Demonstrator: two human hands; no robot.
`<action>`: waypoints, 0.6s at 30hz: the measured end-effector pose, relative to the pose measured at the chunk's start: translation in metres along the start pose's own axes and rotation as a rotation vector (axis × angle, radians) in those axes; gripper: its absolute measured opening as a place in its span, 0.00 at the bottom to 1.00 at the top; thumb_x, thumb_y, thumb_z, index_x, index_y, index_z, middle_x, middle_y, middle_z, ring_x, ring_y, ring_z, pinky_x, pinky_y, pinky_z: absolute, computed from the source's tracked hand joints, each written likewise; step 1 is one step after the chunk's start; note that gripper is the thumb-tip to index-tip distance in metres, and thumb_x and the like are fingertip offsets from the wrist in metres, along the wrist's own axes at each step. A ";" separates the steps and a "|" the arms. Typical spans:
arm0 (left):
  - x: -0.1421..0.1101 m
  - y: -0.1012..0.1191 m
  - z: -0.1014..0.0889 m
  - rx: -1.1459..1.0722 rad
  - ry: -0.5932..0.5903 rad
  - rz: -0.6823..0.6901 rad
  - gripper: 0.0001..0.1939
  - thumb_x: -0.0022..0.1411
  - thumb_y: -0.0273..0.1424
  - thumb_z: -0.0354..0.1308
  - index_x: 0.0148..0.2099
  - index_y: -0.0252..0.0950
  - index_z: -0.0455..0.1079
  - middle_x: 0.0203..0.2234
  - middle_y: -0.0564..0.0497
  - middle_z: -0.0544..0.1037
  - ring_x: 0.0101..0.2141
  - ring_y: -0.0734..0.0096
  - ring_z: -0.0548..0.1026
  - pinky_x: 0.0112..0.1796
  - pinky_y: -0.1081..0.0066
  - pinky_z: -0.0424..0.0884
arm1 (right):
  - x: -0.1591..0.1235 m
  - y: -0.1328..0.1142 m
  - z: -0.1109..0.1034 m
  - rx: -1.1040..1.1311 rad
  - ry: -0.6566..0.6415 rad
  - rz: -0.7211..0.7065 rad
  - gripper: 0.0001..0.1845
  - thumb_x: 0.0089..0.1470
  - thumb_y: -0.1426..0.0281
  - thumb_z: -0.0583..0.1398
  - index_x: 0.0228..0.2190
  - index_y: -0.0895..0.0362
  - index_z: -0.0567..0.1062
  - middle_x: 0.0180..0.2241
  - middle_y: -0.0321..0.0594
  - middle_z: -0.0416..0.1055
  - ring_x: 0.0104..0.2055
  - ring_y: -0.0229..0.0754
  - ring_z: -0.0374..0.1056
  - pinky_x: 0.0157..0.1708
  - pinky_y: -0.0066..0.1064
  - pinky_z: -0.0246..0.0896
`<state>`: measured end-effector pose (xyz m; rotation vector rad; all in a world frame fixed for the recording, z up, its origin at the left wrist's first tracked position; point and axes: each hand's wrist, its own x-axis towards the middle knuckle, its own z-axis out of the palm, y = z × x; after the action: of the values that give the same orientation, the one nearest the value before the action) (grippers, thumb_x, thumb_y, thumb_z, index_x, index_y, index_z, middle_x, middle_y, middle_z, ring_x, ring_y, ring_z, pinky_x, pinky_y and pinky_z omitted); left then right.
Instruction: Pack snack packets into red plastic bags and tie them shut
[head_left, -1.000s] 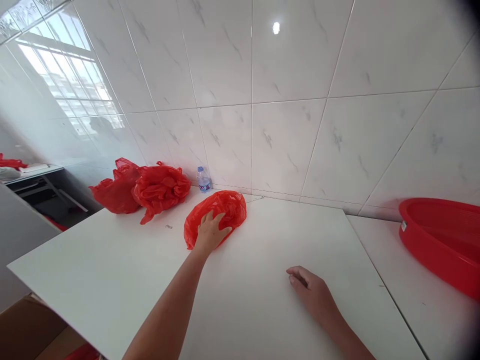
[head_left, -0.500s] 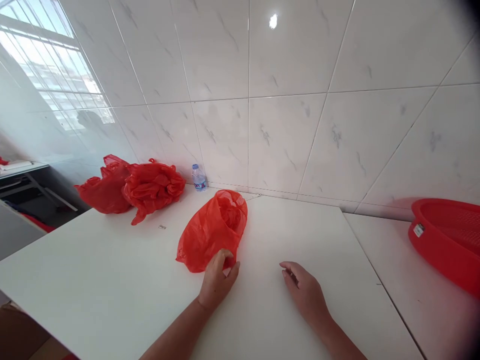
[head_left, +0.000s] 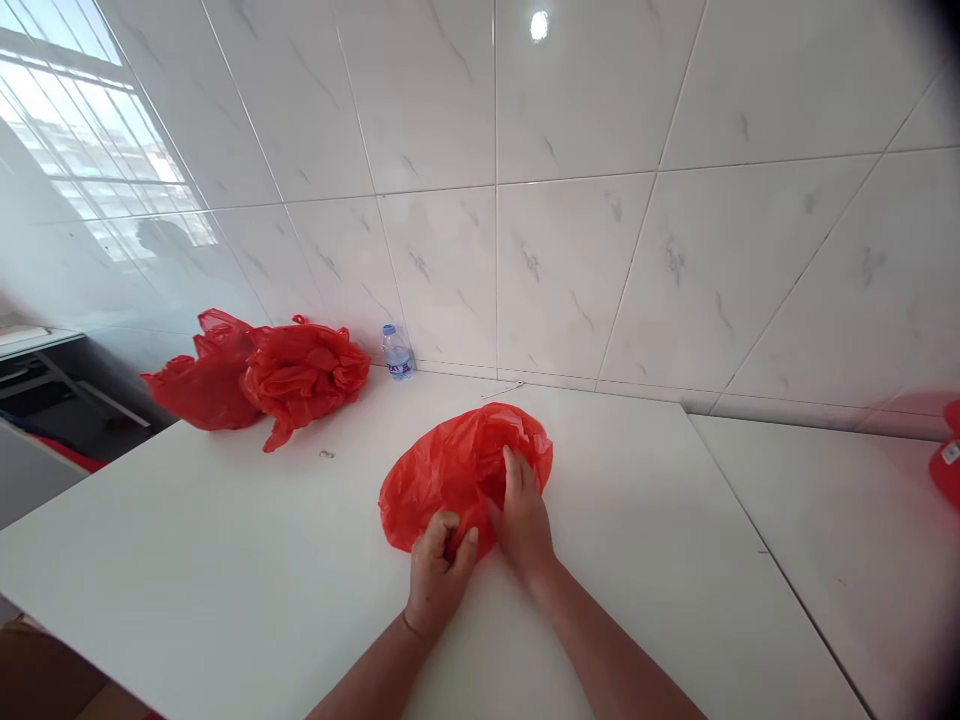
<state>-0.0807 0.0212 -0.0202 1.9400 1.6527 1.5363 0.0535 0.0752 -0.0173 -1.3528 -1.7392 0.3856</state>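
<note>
A crumpled red plastic bag lies on the white table in front of me. My left hand pinches the bag's near edge, fingers closed on the plastic. My right hand lies flat on top of the bag with its fingers stretched out, pressing it down.
Two more bunched red bags sit at the back left beside a small water bottle against the tiled wall. A red basin's edge shows at the far right. The table's left edge drops off to a darker area.
The bag has been dragged nearer and to the right by my left hand. My right hand came off the bare table and went onto the bag. The view has turned left.
</note>
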 end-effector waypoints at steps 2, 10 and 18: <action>0.006 -0.003 -0.003 0.027 0.056 -0.033 0.03 0.59 0.31 0.53 0.36 0.39 0.62 0.25 0.55 0.69 0.24 0.75 0.68 0.25 0.74 0.68 | 0.003 0.007 0.001 0.002 -0.051 0.080 0.33 0.51 0.70 0.56 0.58 0.57 0.57 0.53 0.49 0.63 0.54 0.52 0.61 0.47 0.43 0.63; 0.037 -0.025 0.016 0.277 -0.276 0.006 0.48 0.45 0.37 0.65 0.65 0.42 0.46 0.60 0.41 0.59 0.59 0.48 0.57 0.55 0.47 0.57 | 0.009 0.016 -0.025 0.475 -0.185 0.307 0.06 0.47 0.67 0.57 0.29 0.54 0.72 0.29 0.35 0.71 0.31 0.41 0.67 0.32 0.32 0.63; 0.066 -0.045 0.033 0.463 -0.259 -0.135 0.34 0.51 0.37 0.59 0.60 0.39 0.58 0.59 0.39 0.60 0.59 0.49 0.56 0.57 0.49 0.48 | 0.012 0.034 -0.052 1.259 -0.256 0.465 0.11 0.47 0.67 0.58 0.33 0.57 0.75 0.37 0.41 0.74 0.41 0.45 0.69 0.44 0.38 0.64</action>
<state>-0.0941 0.1065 -0.0274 2.0684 2.0973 0.8608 0.1151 0.0841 -0.0055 -0.7120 -0.9205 1.6289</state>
